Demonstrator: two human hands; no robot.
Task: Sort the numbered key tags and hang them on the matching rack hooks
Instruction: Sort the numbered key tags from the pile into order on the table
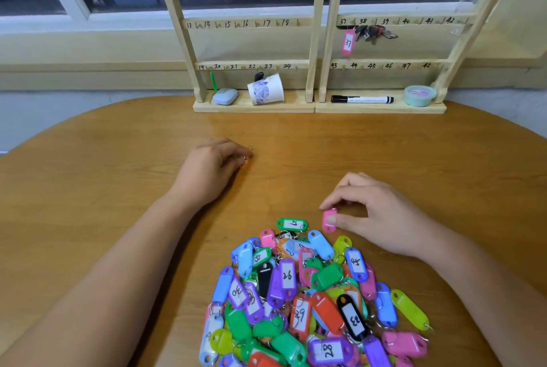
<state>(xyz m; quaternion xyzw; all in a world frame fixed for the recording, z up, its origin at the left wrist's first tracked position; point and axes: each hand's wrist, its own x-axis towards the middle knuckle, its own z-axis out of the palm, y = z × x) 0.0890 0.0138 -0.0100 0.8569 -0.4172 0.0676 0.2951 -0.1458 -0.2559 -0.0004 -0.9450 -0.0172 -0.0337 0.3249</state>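
Observation:
A heap of coloured numbered key tags (313,301) lies on the wooden table (118,177) near its front edge. My right hand (376,215) pinches a pink tag (329,220) at the heap's far right edge. My left hand (211,167) rests on the table left of centre with curled fingers around something small and orange at its fingertips, mostly hidden. Two wooden racks (316,41) with numbered hooks stand at the table's back. A pink tag 37 (348,42) hangs on the right rack beside a bunch of keys (374,33).
On the rack bases sit a pale blue case (225,96), a tipped paper cup (266,89), a black marker (361,99) and a round mint tub (420,95). A window runs behind the racks.

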